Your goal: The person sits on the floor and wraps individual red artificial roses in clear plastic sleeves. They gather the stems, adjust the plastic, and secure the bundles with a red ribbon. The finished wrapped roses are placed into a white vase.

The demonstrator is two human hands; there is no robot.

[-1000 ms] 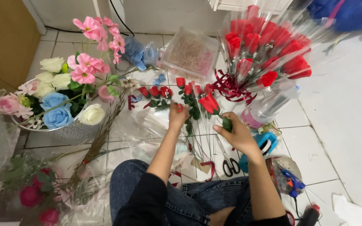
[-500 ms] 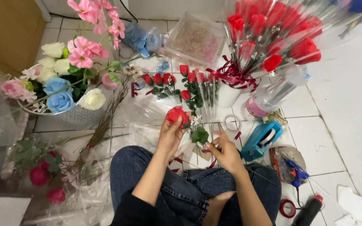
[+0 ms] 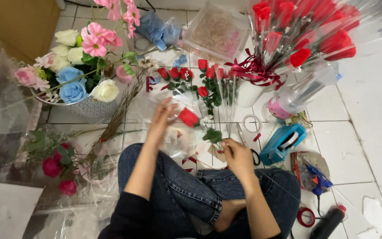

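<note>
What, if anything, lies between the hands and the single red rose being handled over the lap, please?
Nothing visible does. The left hand is at the bloom of the red rose, amid clear wrap, and the right hand pinches its stem near the leaves. Whether wrap lies under the left fingers cannot be told.

basket of pink, white and blue flowers (image 3: 74,84) set on tile floor (image 3: 354,141), wrapped red bouquet (image 3: 306,35) propped upper right, blue tape dispenser (image 3: 283,144), blue glue gun (image 3: 318,179), clear plastic box (image 3: 215,31)
</note>
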